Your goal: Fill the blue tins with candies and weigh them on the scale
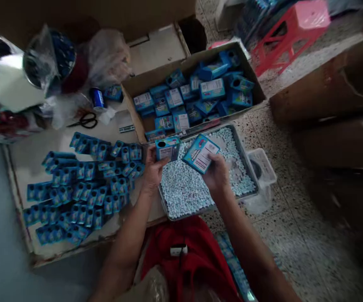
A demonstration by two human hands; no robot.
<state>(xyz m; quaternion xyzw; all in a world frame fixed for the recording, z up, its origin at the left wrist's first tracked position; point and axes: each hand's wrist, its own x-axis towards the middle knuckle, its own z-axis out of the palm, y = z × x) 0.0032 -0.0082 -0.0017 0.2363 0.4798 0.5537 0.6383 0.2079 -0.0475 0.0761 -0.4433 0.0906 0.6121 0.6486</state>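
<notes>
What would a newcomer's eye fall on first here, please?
Probably the tray of pale blue pellets near the middle, with the left hand holding one blue box and the right hand another blue box above it. Behind the tray, an open carton holds many similar boxes; a pink stool stands out at the upper right.

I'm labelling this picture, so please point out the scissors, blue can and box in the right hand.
Scissors (81, 122): head view, where blades and handles meet.
Blue can (97, 99): head view, curved side.
Box (201, 154) in the right hand (216, 173): head view, printed face.
</notes>
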